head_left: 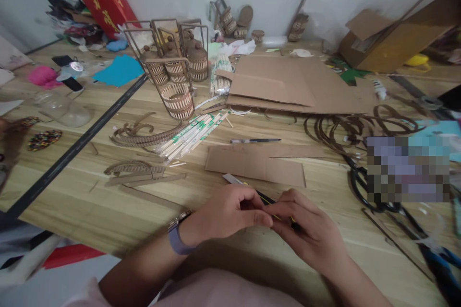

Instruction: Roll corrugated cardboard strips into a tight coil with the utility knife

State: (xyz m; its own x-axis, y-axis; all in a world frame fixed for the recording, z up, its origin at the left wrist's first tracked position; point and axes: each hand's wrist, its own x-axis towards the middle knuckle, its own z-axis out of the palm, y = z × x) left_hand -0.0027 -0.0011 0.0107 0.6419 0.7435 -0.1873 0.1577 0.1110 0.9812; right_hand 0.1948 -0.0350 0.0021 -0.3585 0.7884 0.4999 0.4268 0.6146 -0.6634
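My left hand (pixel 230 213) and my right hand (pixel 309 230) meet fingertip to fingertip low over the table. Both are closed, thumbs pressed to fingers; whatever they pinch is too small or hidden to make out. A black and yellow utility knife (pixel 265 198) shows behind and between the fingers, its blade (pixel 231 179) out towards the left. Whether it lies on the table or touches the fingers, I cannot tell. Just beyond it are a cut cardboard strip (pixel 255 165) and a black pen (pixel 255 141).
Several small handled baskets (pixel 178 100) stand at the back left. Wrapped chopsticks (pixel 194 135) and curved slatted strips (pixel 135 169) lie left. Large cardboard sheets (pixel 273 81) lie behind. Coiled brown strips (pixel 324 127) and black-handled scissors (pixel 363 189) are right. A person's arm (pixel 9 144) shows far left.
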